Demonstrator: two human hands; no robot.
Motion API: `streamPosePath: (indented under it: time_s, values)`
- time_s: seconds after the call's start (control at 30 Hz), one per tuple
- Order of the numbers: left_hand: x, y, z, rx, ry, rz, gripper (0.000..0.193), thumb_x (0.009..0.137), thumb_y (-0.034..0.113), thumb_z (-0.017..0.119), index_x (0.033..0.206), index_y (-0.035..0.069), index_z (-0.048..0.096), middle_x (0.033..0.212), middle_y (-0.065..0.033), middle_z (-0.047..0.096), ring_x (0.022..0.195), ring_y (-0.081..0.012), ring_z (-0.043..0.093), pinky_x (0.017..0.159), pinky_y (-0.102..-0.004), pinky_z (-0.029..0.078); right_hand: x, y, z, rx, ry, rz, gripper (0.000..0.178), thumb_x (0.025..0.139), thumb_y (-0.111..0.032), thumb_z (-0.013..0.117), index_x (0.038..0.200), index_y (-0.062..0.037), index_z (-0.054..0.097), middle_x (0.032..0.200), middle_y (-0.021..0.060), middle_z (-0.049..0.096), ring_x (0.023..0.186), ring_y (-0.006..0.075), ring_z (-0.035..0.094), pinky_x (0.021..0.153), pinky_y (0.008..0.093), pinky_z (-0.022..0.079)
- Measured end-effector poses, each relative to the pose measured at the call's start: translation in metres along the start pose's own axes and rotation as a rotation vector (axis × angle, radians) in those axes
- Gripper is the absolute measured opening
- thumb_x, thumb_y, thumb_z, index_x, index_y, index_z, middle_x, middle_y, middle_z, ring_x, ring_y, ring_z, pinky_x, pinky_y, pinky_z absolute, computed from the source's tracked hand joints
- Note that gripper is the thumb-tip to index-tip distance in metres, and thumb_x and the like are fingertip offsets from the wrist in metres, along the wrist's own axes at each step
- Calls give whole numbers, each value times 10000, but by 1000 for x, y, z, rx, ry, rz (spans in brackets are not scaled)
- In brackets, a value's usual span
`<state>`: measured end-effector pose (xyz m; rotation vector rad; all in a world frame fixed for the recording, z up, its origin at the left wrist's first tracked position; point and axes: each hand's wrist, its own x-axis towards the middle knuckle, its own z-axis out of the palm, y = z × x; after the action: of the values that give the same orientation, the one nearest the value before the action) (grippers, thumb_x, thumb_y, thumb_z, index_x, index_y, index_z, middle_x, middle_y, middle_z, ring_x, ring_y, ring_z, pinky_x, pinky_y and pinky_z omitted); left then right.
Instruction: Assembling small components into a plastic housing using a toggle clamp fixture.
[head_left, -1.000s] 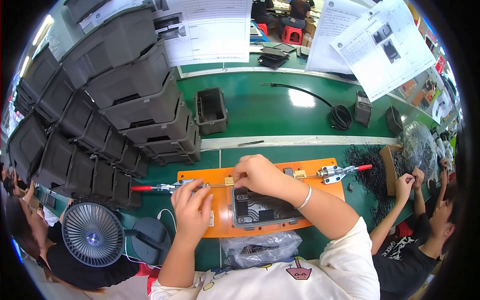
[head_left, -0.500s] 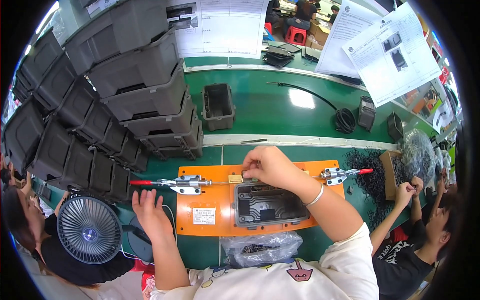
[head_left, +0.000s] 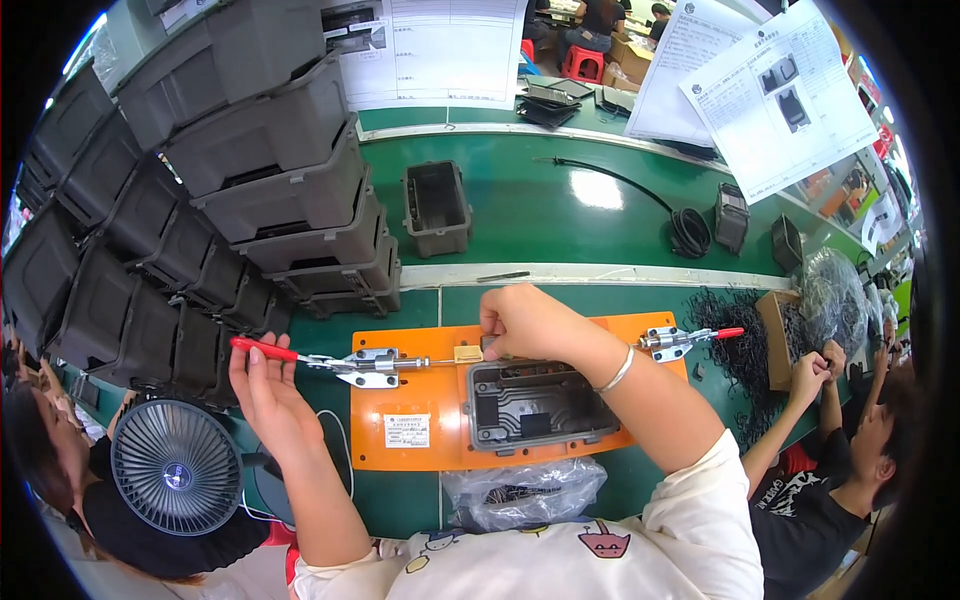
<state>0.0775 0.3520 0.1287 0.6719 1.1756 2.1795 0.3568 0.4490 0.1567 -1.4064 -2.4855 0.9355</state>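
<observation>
An orange fixture plate (head_left: 385, 345) lies on the green bench with a dark grey open plastic box (head_left: 530, 432) on it. Metal toggle clamps with red handles sit at both ends, the left clamp (head_left: 372, 367) and the right clamp (head_left: 668, 343). My left hand (head_left: 275, 405) has its fingers on the red handle (head_left: 262, 348) of the left clamp. Over the box's far edge, beside a small tan block (head_left: 467, 353), my right hand (head_left: 530, 322) is closed with fingertips pointing down. What its fingers pinch is mostly hidden; a small dark piece shows beneath them.
Stacked grey boxes (head_left: 270, 145) crowd the left, with a fan (head_left: 177, 465) below. A plastic bag (head_left: 525, 490) lies before the plate. Right are black small parts (head_left: 735, 340) and a carton (head_left: 775, 345). Behind stand another box (head_left: 437, 240) and coiled cable (head_left: 690, 232). A co-worker (head_left: 820, 490) sits right.
My left hand has risen to the left clamp's red handle and taken hold of it. The handle has swung outward and up. My right hand stays at the box's far edge, shifted slightly.
</observation>
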Motion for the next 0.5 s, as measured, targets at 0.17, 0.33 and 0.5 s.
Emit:
streamPosePath:
  time_s: [0.17, 0.33, 0.5]
  values:
    - [32, 2, 1, 174, -112, 124, 172, 956, 205, 542, 986, 41, 501, 773, -92, 602, 747, -179, 598, 756, -311, 455, 7, -4, -5, 88, -157, 100, 239, 637, -120, 819, 766, 8, 663, 680, 123, 651, 628, 225, 638, 590, 328, 495]
    - [40, 3, 18, -111, -364, 77, 182, 955, 119, 504, 791, 80, 435, 590, -27, 449, 544, -125, 477, 612, -263, 441, 5, 0, -1, 62, -68, 33, 233, 629, -114, 818, 754, 13, 669, 663, 128, 649, 610, 235, 634, 586, 330, 497]
    - [-38, -34, 81, 1115, -824, 678, 275, 813, 126, 656, 651, 48, 449, 562, -80, 475, 486, -231, 513, 469, -338, 389, 6, 4, 7, 98, 8, 53, 262, 569, -163, 844, 699, -15, 671, 692, 148, 656, 705, 300, 649, 671, 366, 518]
